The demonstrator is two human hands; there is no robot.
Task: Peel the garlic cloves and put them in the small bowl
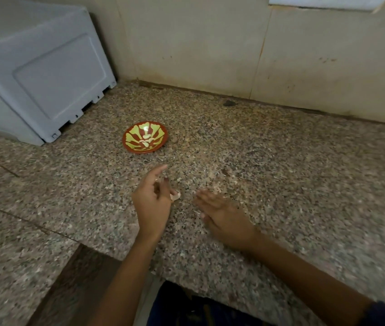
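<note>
The small bowl, red with a yellow-green pattern, stands on the granite counter. A few peeled garlic cloves lie in it. My left hand hovers in front of the bowl with its index finger stretched toward it. Its lower fingers are curled round a pale garlic clove that pokes out on the right. My right hand lies low over the counter just to the right, fingers straight, holding nothing; it is blurred by motion.
A grey plastic appliance stands at the back left against the wall. Pale scraps of garlic skin lie just beyond my right fingertips. The counter's front edge steps back at the lower left.
</note>
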